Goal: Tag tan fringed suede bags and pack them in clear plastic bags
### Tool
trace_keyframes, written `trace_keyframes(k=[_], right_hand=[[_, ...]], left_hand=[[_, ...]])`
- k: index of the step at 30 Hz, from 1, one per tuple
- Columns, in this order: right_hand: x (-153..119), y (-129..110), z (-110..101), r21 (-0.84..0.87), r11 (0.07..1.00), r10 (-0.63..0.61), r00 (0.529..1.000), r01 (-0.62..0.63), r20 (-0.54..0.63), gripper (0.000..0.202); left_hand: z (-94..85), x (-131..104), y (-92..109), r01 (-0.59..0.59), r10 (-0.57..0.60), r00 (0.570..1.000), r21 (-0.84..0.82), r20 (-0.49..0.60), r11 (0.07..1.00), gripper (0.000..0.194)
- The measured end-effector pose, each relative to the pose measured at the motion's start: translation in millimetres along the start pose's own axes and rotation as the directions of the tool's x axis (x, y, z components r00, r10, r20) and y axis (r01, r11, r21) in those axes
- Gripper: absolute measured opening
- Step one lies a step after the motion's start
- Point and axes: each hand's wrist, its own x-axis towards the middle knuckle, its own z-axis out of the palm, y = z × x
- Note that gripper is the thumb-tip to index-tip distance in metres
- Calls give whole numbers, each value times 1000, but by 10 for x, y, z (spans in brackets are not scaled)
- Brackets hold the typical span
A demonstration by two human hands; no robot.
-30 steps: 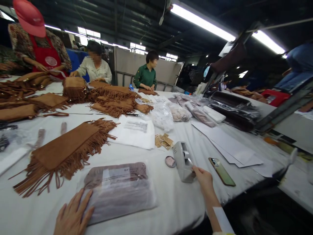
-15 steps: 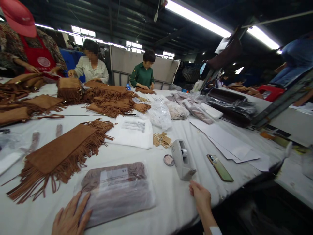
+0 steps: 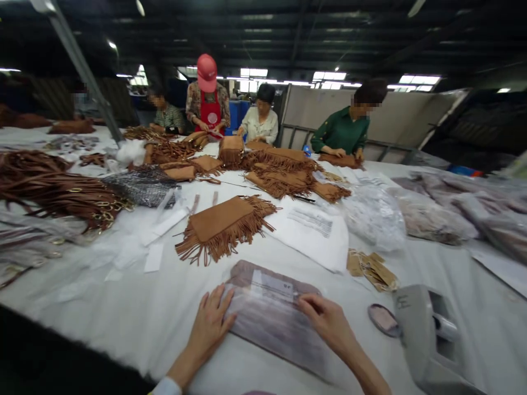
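A clear plastic bag point(image 3: 267, 321) with a folded brownish item and a white printed label point(image 3: 272, 286) inside lies flat on the white-covered table. My left hand point(image 3: 209, 323) rests open on the bag's left edge, fingers spread. My right hand point(image 3: 325, 318) is closed at the bag's upper right, thumb and forefinger pressed together beside the label; whatever is between them is too small to make out. To the right stands a grey tape dispenser point(image 3: 428, 329), next to a small round dish point(image 3: 383, 320). Beyond the bag lies a brown fringed suede bag point(image 3: 224, 219).
Tan hang tags point(image 3: 373, 269) and a white packing sheet point(image 3: 310, 230) lie past the bag. Brown straps point(image 3: 61, 189) fill the left side, with more fringed bags point(image 3: 284, 170) farther back. Several people, one in a green shirt point(image 3: 341, 131), work across the table.
The view has swung left. My right hand has moved from beside the tape dispenser onto the plastic bag. My left hand still lies on the bag's left side.
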Motion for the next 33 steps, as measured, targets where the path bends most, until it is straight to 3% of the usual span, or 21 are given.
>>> trace_keyframes(k=[2,4,6,8,12,17,22,27,33], right_hand=[[273,-374,235,-37,980,-181,956,194,230,29],[519,-635,442,-84,924,-299,842,373,449,27],[748,-795,620,-131,853,-335,722,506,605,26],[946,-884,779,-170,799,-327,653,577,683,24],[1199,-957,1067,-251,722,-281,604,645,746,17],[1301,-973,1317,-418,618,-178,637,665,750,17],[1353,-963,1411,-509,575,-126,684,641,719,20],[1393,-883,1444,-539,616,-98,735,575,671,30],[1562,-629,1369,-585,710,-82,872,391,483,52]], left_hand=[[-20,-30,19,31,-31,999,-8,-17,999,56],[-33,-45,34,45,-45,999,-15,-20,999,58],[-43,-41,40,43,-43,999,-21,-25,999,59],[-47,-26,39,37,-38,998,-24,-40,999,61],[-25,-6,30,31,-32,997,-15,-71,999,64],[12,-17,20,35,-36,995,-18,-92,999,64],[10,-17,18,32,-34,995,-23,-94,999,65],[13,-18,23,37,-39,995,-21,-91,999,63],[-25,-3,25,35,-37,997,-29,-71,999,62]])
